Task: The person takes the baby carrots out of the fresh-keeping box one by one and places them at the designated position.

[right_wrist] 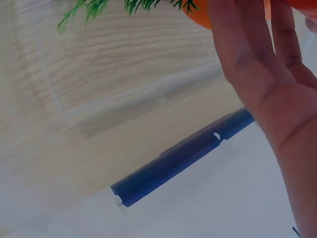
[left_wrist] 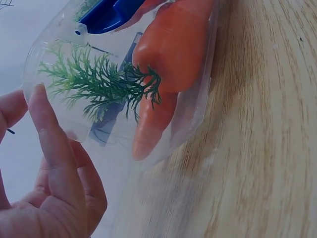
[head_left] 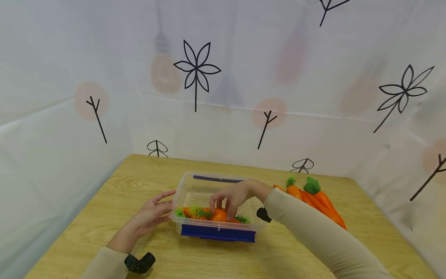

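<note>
A clear plastic box (head_left: pixel 195 197) with blue latches stands on the table, open at the top. Inside it, along the near side, lie toy carrots (left_wrist: pixel 171 47) with green feathery tops. My right hand (head_left: pixel 231 197) reaches down into the box and grips an orange carrot (head_left: pixel 219 215) between thumb and fingers. In the right wrist view its fingertips run out of the frame at the top. At the box's left end, my left hand (head_left: pixel 153 213) touches the wall and rim with fairly straight, spread fingers (left_wrist: pixel 54 134).
More toy carrots (head_left: pixel 322 205), one with a leafy top (head_left: pixel 312 185), lie in a pile right of the box, partly behind my right sleeve (head_left: pixel 306 221). The wooden table (head_left: pixel 146 174) meets a printed white curtain (head_left: pixel 223 131) at the back and sides.
</note>
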The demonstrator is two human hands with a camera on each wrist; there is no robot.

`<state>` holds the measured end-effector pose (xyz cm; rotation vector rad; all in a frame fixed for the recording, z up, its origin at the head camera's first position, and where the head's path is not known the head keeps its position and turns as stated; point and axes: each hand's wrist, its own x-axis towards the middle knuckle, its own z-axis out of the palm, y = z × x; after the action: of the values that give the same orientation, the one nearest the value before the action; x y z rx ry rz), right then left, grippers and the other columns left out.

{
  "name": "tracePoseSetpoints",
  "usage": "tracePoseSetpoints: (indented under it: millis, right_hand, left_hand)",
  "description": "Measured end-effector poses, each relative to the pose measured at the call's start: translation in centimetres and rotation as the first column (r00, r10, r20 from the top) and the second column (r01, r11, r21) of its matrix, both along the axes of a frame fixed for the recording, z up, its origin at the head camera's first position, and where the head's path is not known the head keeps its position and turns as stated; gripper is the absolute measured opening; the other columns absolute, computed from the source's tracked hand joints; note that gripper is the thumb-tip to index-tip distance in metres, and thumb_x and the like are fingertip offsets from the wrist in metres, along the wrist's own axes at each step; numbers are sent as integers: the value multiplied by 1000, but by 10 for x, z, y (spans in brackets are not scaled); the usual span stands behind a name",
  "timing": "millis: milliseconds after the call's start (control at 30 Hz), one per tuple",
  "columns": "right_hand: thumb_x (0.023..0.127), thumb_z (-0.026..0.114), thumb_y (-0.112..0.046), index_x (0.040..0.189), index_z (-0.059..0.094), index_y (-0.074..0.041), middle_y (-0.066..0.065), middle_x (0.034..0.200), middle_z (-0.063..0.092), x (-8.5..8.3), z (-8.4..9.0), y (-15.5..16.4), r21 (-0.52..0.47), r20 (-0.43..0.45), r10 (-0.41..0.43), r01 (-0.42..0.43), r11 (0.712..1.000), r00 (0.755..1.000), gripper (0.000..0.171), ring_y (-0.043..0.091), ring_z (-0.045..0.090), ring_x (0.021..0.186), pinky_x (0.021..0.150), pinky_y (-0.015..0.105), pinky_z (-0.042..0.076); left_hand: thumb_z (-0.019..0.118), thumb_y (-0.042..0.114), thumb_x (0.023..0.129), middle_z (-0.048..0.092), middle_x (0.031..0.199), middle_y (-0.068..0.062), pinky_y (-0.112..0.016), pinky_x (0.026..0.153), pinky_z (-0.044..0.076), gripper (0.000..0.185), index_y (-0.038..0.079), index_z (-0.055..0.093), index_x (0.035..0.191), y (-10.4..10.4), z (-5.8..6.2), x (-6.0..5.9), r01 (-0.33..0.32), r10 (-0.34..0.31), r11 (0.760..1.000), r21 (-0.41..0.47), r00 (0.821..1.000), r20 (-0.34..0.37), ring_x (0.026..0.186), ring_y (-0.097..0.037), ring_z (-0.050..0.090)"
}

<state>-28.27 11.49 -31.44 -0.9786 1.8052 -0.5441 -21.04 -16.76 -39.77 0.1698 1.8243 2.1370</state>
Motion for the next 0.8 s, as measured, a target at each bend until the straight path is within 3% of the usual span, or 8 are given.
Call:
tracePoseSetpoints:
  millis: [233, 367, 467, 667, 800]
  right_hand:
    - [84, 63, 7, 110, 45, -9, 5, 113, 48, 3, 4, 3, -2, 44, -28, 28, 1000, 999, 35, 18, 56, 78, 70, 28, 50]
    - [84, 63, 4, 108, 42, -9, 1, 109, 47, 4, 6, 5, -67, 6, 15, -15, 998, 1000, 34, 16, 50, 84, 71, 26, 46]
    - [84, 65, 1, 107, 41, -9, 1, 109, 45, 6, 9, 6, -116, -58, 20, -27, 993, 998, 34, 15, 49, 95, 79, 26, 46]
    - [83, 67, 0, 110, 43, -10, 2, 112, 47, 15, 19, 9, -237, -139, -57, 22, 971, 989, 37, 17, 48, 104, 91, 30, 43]
    - [84, 68, -2, 112, 42, -8, 5, 115, 44, 23, 25, 12, -341, -173, -140, 74, 937, 975, 38, 21, 49, 105, 88, 32, 46]
  left_hand:
    - [60, 10, 90, 43, 130, -22, -24, 73, 52, 64, 1, 26, 143, 0, -1, 0, 9, -9, 1000, 8, 1000, -3, 92, -16, 59]
    - [60, 10, 90, 43, 131, -22, -24, 72, 52, 64, 1, 25, 143, -1, -2, -1, 14, -14, 1000, 6, 1000, -11, 91, -15, 60]
    - [60, 10, 90, 41, 133, -23, -24, 71, 52, 65, 1, 25, 144, -1, -3, -2, 19, -19, 1000, 2, 1000, -19, 91, -15, 61]
    - [61, 11, 90, 42, 133, -23, -25, 71, 52, 66, 1, 25, 144, -2, -3, -1, 23, -23, 1000, 2, 999, -23, 92, -16, 61]
    - [61, 11, 90, 43, 131, -22, -25, 72, 52, 66, 1, 25, 143, -2, -2, 0, 17, -17, 1000, 9, 1000, -14, 91, -15, 61]
